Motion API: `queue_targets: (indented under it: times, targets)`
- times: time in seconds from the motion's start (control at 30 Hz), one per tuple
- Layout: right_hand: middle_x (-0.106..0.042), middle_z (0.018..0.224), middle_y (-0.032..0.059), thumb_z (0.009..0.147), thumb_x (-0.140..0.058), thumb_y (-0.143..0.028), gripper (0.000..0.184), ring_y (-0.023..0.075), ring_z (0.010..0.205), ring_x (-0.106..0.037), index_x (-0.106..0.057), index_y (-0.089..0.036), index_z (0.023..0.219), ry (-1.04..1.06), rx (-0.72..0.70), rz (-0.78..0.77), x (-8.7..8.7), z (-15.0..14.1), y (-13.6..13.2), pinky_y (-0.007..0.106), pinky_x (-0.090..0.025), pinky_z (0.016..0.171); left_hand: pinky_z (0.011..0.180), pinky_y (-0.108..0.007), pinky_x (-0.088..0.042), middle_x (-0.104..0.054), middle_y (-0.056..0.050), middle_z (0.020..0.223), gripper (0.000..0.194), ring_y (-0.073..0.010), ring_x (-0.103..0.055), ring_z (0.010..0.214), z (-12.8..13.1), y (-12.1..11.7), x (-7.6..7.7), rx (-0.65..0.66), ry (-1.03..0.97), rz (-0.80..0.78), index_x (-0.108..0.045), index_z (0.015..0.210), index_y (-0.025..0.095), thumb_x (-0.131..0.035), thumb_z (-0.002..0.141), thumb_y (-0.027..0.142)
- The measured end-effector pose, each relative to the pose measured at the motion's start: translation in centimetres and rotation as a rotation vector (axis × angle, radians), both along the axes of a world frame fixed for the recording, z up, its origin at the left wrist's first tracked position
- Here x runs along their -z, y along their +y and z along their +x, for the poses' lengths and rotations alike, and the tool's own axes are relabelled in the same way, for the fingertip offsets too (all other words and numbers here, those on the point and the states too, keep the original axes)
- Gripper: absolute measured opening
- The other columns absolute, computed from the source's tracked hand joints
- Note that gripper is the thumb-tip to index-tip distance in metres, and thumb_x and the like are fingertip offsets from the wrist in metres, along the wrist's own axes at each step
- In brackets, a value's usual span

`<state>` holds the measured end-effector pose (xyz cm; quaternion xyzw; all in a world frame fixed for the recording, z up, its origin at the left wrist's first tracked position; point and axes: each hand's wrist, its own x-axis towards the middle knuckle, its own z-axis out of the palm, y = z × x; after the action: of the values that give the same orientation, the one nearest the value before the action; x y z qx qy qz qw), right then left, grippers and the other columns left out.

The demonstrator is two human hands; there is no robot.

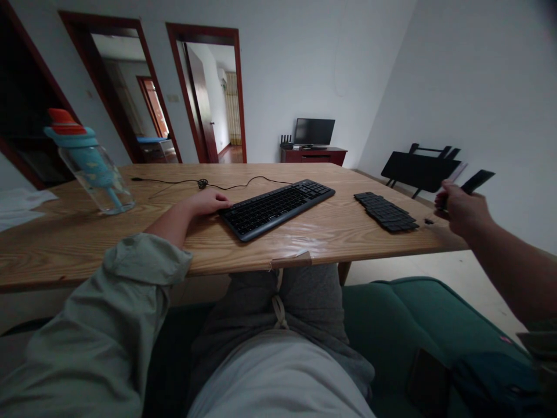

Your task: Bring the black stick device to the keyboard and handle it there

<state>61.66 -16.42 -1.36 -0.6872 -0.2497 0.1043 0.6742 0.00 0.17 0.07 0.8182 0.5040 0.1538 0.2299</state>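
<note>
A black keyboard (278, 209) lies at a slant on the wooden table, its cable running off behind it. My left hand (211, 202) rests at its left end, fingers closed on the edge. Out past the table's right side, my right hand (465, 208) is raised, fingers wrapped round a black elongated object (477, 181). A pale, thin piece also sticks up by those fingers; I cannot tell if it belongs to the same object. Between the keyboard and my right hand, black keycaps (385, 212) lie in close rows. A small dark piece (429, 221) sits near the table's right edge.
A clear water bottle (93, 165) with a blue and red lid stands at the left, beside white tissue (21, 206). The bundled cable (202, 184) lies behind my left hand. Brown tape (291, 262) covers part of the table's front edge. A green seat (404, 313) is below.
</note>
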Motion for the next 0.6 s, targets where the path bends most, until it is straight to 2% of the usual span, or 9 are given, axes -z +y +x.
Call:
queue_targets:
  times: [0.2, 0.37, 0.6]
  targets:
    - [-0.053, 0.065, 0.0003, 0.095, -0.065, -0.032, 0.031, 0.01, 0.058, -0.051, -0.057, -0.015, 0.07, 0.004, -0.021, -0.002, 0.02, -0.7, -0.32, 0.021, -0.054, 0.047, 0.055, -0.028, -0.04, -0.063, -0.003, 0.063, 0.035, -0.017, -0.051, 0.057, 0.16, -0.42, -0.19, -0.032, 0.023, -0.006, -0.077, 0.078, 0.017, -0.072, 0.075, 0.052]
    - [-0.054, 0.065, 0.0015, 0.095, -0.065, -0.029, 0.029, 0.0117, 0.061, -0.053, -0.057, -0.015, 0.07, 0.041, -0.025, -0.025, -0.14, -0.99, -0.65, 0.023, -0.057, 0.048, 0.058, -0.028, -0.043, -0.069, -0.005, 0.071, 0.036, -0.0188, -0.056, 0.064, -0.04, 0.05, -0.03, -0.014, 0.015, 0.011, -0.077, 0.076, 0.016, -0.074, 0.072, 0.052]
    - [-0.055, 0.065, 0.0027, 0.093, -0.066, -0.031, 0.028, 0.0134, 0.062, -0.056, -0.058, -0.015, 0.071, 0.092, -0.039, -0.039, 0.11, -0.91, -0.84, 0.025, -0.059, 0.05, 0.057, -0.028, -0.041, -0.07, -0.005, 0.074, 0.037, -0.0181, -0.054, 0.063, -0.22, 0.26, 0.15, -0.002, 0.021, 0.012, -0.079, 0.08, 0.017, -0.071, 0.074, 0.053]
